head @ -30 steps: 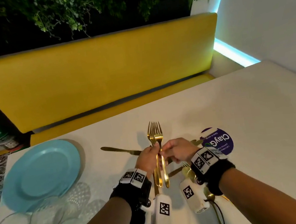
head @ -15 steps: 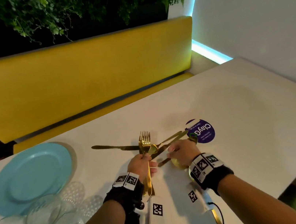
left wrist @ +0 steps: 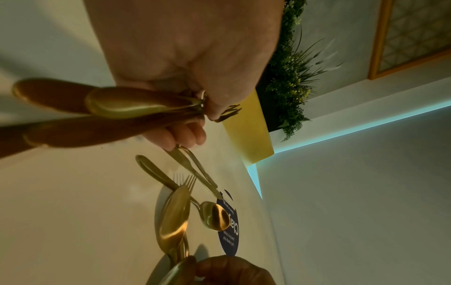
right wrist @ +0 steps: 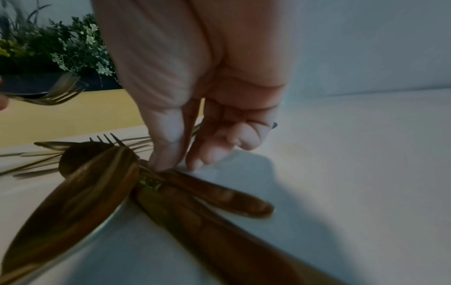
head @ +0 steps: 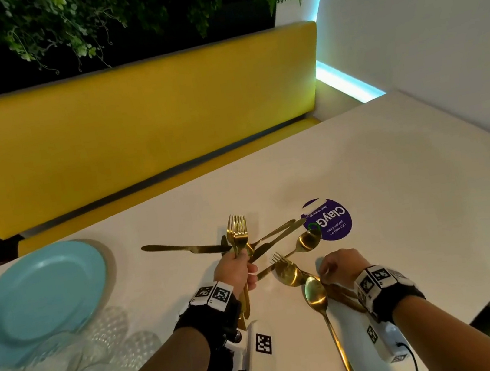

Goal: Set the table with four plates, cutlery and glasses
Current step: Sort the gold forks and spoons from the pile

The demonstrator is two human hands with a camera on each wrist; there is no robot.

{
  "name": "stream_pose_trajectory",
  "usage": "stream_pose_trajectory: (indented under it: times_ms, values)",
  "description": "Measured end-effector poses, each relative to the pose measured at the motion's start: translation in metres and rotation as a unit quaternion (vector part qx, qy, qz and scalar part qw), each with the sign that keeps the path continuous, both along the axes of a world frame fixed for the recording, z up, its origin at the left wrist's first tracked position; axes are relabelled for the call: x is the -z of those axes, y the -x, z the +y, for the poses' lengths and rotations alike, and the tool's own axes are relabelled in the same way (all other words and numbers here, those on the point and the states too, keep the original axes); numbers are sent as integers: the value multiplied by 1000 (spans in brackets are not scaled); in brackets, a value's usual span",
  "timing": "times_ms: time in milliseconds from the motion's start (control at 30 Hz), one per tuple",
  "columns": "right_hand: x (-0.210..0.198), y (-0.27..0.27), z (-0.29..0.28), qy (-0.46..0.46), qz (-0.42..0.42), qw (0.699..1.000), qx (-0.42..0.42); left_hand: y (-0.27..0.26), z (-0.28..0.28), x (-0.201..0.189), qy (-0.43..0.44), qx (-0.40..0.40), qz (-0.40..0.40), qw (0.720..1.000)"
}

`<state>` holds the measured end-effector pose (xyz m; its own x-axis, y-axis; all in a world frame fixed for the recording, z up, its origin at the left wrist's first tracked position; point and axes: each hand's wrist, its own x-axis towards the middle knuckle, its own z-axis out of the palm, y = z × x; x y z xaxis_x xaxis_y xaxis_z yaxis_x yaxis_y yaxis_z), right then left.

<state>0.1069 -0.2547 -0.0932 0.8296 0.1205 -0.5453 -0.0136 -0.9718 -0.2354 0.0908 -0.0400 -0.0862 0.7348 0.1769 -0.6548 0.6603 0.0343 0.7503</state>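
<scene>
My left hand (head: 237,270) holds a bunch of gold forks (head: 238,232) upright above the table, fingers curled round their handles (left wrist: 127,105). My right hand (head: 340,266) is down on the table to the right. Its thumb and fingertips (right wrist: 162,160) pinch the handle of a piece of gold cutlery (right wrist: 214,192) that lies in the loose pile. Three gold spoons (head: 316,295) (head: 288,274) (head: 309,239), a fork (head: 278,257) and gold knives (head: 183,249) (head: 276,232) lie spread on the white table (head: 397,194). A light blue plate (head: 38,298) sits at the left.
Several clear glasses (head: 74,369) stand at the near left beside the plate. A round purple sticker (head: 333,219) lies on the table by the cutlery. A yellow bench (head: 132,122) runs along the far edge, and a white wall (head: 439,45) closes the right side.
My right hand has let go of the forks and dropped right onto the cutlery pile. My left hand keeps the forks. The view has swung to the right.
</scene>
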Motion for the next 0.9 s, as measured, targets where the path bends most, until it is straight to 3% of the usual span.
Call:
stream_pose_trajectory:
  times_ms: [367, 633, 733, 800, 900]
  values:
    - [18, -14, -5, 70, -8, 997, -28, -9, -21, 1, -11, 33, 4, 999]
    - [7, -5, -3, 65, -4, 998, 27, 6, -18, -7, 8, 31, 5, 999]
    - [-11, 4, -1, 7, -33, 996, 78, 17, -14, -8, 33, 30, 4, 999]
    - [-25, 13, 4, -89, -77, 984, 135, 27, -11, -12, 44, 35, -4, 998]
    - [-38, 36, 23, -302, -64, 911, 274, 42, -10, -17, 60, 49, -11, 997]
